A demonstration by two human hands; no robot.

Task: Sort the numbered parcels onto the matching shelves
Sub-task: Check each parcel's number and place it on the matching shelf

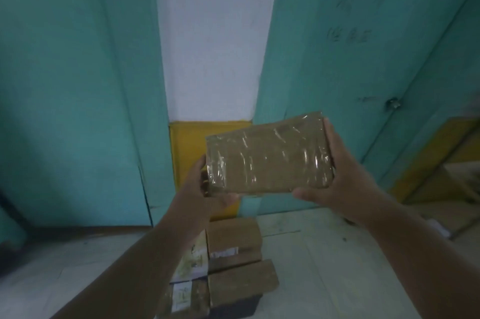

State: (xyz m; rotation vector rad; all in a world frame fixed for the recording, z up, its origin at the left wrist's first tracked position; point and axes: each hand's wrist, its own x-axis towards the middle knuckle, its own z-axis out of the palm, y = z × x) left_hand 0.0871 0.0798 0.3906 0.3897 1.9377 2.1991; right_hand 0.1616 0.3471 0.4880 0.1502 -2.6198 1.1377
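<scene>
Held parcel (268,156): brown cardboard under glossy, wrinkled clear tape. Floor boxes (233,246): matt brown cardboard, paper labels. Walls (78,85): matt teal paint, white strip, yellow base band. Floor (324,253): pale, scuffed, dull.

We reach both bare arms forward and upward from the bottom of the view, forearms converging toward the middle; our left hand (200,189) comes up from the lower left and grips the left end of the parcel (267,157), thumb along its near lower edge and fingers hidden behind it. Our right hand (337,176) takes the right end, fingers laid up along the short side and thumb pressed at the near lower corner; both wrists are bent back slightly, and the two hands stay well apart.
</scene>
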